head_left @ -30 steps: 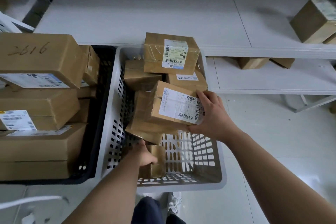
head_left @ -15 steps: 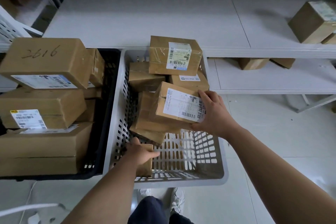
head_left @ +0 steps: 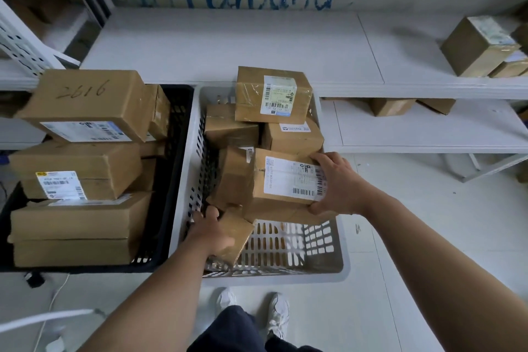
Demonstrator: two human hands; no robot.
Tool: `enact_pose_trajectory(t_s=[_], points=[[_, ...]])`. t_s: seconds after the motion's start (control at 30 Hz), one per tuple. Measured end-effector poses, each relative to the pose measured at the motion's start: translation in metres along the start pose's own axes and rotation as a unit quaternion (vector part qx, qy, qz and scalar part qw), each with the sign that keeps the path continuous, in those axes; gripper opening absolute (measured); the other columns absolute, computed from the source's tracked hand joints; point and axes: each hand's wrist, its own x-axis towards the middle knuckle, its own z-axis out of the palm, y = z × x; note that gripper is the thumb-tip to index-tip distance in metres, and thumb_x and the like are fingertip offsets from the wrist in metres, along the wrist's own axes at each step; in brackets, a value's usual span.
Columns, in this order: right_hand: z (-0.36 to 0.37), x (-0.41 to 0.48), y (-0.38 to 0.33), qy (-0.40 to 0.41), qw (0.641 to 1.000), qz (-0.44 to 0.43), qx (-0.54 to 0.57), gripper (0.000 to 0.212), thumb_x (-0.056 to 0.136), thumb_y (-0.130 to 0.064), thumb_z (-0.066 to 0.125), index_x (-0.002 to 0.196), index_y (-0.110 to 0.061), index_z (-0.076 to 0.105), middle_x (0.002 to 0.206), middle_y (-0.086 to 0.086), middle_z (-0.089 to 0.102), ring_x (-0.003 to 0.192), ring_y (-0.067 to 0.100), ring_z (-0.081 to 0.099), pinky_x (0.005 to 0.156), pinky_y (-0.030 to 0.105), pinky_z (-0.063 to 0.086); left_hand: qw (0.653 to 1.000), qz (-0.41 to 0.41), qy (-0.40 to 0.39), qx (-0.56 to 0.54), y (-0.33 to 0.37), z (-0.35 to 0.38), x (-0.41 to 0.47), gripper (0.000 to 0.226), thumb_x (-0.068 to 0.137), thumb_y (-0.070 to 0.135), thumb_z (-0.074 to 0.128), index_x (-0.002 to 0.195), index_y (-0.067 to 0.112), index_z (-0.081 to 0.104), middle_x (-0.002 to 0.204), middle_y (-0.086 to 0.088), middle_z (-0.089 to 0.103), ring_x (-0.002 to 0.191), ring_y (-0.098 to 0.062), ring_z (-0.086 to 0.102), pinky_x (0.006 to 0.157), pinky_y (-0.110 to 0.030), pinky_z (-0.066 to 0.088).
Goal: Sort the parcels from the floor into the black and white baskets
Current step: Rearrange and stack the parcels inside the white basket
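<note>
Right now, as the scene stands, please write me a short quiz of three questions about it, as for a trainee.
1. True or false: the right hand holds a labelled parcel on the pile in the white basket.
2. The box marked 2616 lies in: A) the black basket; B) the white basket.
3. Which hand grips the small parcel low in the white basket?

Key: 1 true; 2 A; 3 the left hand.
</note>
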Motion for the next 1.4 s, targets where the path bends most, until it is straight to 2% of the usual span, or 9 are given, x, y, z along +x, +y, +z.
enact_pose_trajectory(t_s=[0.23,0.57,0.73,0.83,0.93,1.0,1.1,1.27,1.4], points=[[0.005,-0.006,0.001,0.006,1.0,0.006,-0.007,0.117,0.059,-0.044,0.085,0.151,-0.02,0.018,0.142,0.0,0.03,0.134,0.022,0.026,0.116,0.04,0.031,0.994,0.02,0.029,0.103,0.021,0.031,-0.001,0.103,0.068,0.053,0.079,0.149,0.037,0.017,0.152,-0.014,0.013,0.133,-0.034,0.034,0.103,-0.046,0.041],[0.001,-0.01,0.006,0.02,1.0,0.0,0.005,0.112,0.06,-0.042,0.085,0.149,-0.018,0.021,0.138,0.0,0.032,0.13,0.021,0.029,0.112,0.04,0.035,0.984,0.027,0.004,0.177,0.029,0.025,0.015,0.091,0.061,0.042,0.08,0.135,0.025,0.031,0.135,-0.014,0.035,0.121,-0.031,0.039,0.099,-0.042,0.042],[-0.005,-0.006,0.001,0.019,1.0,-0.007,-0.011,0.112,0.059,-0.042,0.086,0.148,-0.018,0.023,0.141,0.001,0.031,0.132,0.023,0.029,0.113,0.04,0.034,0.989,0.049,-0.059,0.124,0.032,0.001,0.008,0.073,0.051,0.024,0.072,0.12,0.01,0.05,0.131,-0.017,0.047,0.126,-0.037,0.041,0.101,-0.049,0.044],[-0.006,-0.003,0.0,0.016,0.999,-0.008,-0.027,0.11,0.059,-0.042,0.085,0.147,-0.018,0.024,0.138,0.002,0.032,0.13,0.023,0.03,0.113,0.039,0.034,0.988,0.064,-0.085,0.11,0.029,-0.01,0.001,0.045,0.055,0.013,0.071,0.097,0.011,0.055,0.121,-0.011,0.048,0.107,-0.028,0.05,0.075,-0.032,0.049],[-0.007,-0.003,0.0,0.013,0.999,-0.01,-0.035,0.11,0.06,-0.043,0.085,0.147,-0.018,0.024,0.137,0.002,0.033,0.13,0.023,0.03,0.112,0.039,0.035,0.983,0.107,-0.091,0.118,0.02,-0.014,0.001,0.038,0.062,0.001,0.073,0.074,0.02,0.043,0.135,-0.005,0.039,0.121,-0.026,0.043,0.077,-0.031,0.044],[-0.007,-0.002,0.0,0.014,0.999,-0.01,-0.036,0.11,0.06,-0.043,0.085,0.148,-0.018,0.023,0.138,0.002,0.033,0.13,0.023,0.03,0.112,0.038,0.035,0.981,0.125,-0.084,0.125,0.012,-0.014,0.0,0.038,0.066,-0.001,0.073,0.076,0.02,0.043,0.144,-0.004,0.033,0.131,-0.024,0.036,0.085,-0.028,0.042],[-0.008,-0.001,-0.001,0.014,0.999,-0.012,-0.041,0.109,0.06,-0.042,0.085,0.147,-0.018,0.023,0.137,0.003,0.034,0.129,0.022,0.031,0.11,0.037,0.036,0.984,0.113,-0.074,0.115,0.005,-0.011,-0.003,0.042,0.065,0.004,0.075,0.09,0.023,0.048,0.137,-0.001,0.035,0.118,-0.02,0.041,0.083,-0.028,0.045],[-0.011,0.0,-0.001,0.007,0.998,-0.015,-0.053,0.111,0.059,-0.044,0.085,0.147,-0.018,0.024,0.138,0.003,0.034,0.128,0.022,0.032,0.111,0.038,0.036,0.994,0.059,-0.087,-0.04,0.014,-0.032,-0.011,0.089,0.062,0.009,0.074,0.14,0.029,0.036,0.136,-0.002,0.038,0.113,-0.023,0.048,0.084,-0.034,0.052],[-0.018,-0.001,-0.003,-0.008,0.998,-0.013,-0.065,0.112,0.056,-0.044,0.087,0.146,-0.019,0.025,0.137,0.004,0.034,0.126,0.023,0.032,0.11,0.04,0.037,0.986,0.046,-0.028,-0.158,0.022,-0.062,-0.02,0.054,0.074,0.029,0.077,0.123,0.025,0.054,0.118,-0.003,0.058,0.102,-0.019,0.055,0.087,-0.035,0.048]])
